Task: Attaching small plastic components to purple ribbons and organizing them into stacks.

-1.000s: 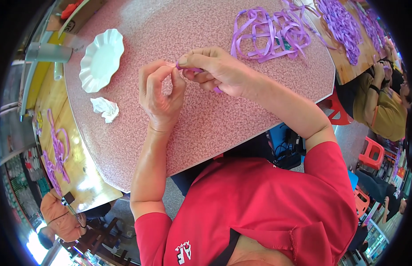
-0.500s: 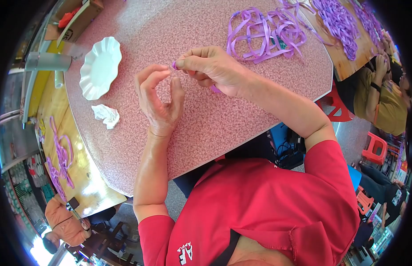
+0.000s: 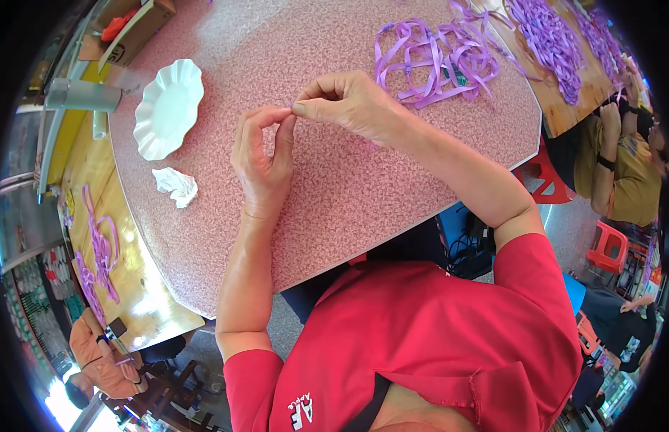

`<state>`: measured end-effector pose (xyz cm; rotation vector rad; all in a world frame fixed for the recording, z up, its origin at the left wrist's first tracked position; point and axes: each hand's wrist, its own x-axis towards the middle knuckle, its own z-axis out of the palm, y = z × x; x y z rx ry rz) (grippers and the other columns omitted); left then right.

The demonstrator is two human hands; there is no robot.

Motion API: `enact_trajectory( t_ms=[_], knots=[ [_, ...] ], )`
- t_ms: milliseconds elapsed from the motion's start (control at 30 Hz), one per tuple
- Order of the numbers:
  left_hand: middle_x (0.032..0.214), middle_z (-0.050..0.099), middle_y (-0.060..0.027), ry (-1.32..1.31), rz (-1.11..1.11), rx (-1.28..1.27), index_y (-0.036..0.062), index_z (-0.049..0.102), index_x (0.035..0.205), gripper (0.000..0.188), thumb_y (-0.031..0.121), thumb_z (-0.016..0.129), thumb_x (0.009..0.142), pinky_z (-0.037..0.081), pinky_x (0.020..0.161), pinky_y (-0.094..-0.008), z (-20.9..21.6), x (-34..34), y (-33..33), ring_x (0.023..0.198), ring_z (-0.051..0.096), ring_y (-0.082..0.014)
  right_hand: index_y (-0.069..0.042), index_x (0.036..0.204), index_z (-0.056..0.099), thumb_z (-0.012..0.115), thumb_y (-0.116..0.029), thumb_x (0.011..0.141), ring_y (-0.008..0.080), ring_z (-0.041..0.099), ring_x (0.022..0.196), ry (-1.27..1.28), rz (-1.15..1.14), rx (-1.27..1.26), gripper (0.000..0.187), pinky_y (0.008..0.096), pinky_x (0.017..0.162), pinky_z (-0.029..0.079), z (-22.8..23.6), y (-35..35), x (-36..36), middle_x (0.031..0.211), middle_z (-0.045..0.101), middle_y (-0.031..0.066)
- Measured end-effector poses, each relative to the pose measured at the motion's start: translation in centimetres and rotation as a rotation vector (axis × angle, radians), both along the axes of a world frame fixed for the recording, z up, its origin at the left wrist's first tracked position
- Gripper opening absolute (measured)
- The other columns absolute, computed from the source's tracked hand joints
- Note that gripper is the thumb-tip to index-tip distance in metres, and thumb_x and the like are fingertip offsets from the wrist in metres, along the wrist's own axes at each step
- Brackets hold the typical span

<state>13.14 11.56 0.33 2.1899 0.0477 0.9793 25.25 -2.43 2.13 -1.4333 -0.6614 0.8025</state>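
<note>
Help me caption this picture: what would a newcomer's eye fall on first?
Probably the bright red shirt, filling the lower centre. Next, perhaps, the left hand and right hand, close together above the pink table. The tangled purple ribbons at the table's upper right and the white scalloped dish on its left also stand out.

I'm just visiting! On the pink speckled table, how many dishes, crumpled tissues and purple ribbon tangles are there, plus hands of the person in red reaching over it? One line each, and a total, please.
Scalloped white dish: 1
Crumpled white tissue: 1
Purple ribbon tangle: 1
Hands: 2 (left hand and right hand)
Total: 5
</note>
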Motion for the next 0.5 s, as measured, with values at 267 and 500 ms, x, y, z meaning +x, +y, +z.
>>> enact_trajectory(
  t_ms=[267, 500],
  knots=[
    [0.094, 0.065, -0.0093, 0.085, -0.072, -0.275, 0.0026, 0.062, 0.099, 0.010, 0.003, 0.068, 0.090, 0.051, 0.078, -0.0307, -0.43, 0.07, 0.35, 0.086, 0.064, -0.0194, 0.000, 0.101, 0.073, 0.073, -0.015, 0.089, 0.0042, 0.056, 0.074, -0.432, -0.005, -0.027, 0.019, 0.0216, 0.063, 0.045, 0.19, -0.56, 0.15, 0.081, 0.065, -0.0025],
    [0.092, 0.065, -0.0085, 0.112, -0.049, -0.257, 0.0026, 0.063, 0.099, 0.011, 0.004, 0.069, 0.090, 0.051, 0.078, -0.0305, -0.42, -0.04, 0.48, 0.084, 0.064, -0.0187, -0.002, 0.100, 0.074, 0.074, -0.013, 0.088, 0.0020, 0.054, 0.070, -0.424, -0.037, -0.087, 0.015, 0.0208, 0.061, 0.044, 0.69, -0.55, 0.04, 0.079, 0.066, -0.0023]
  ],
)
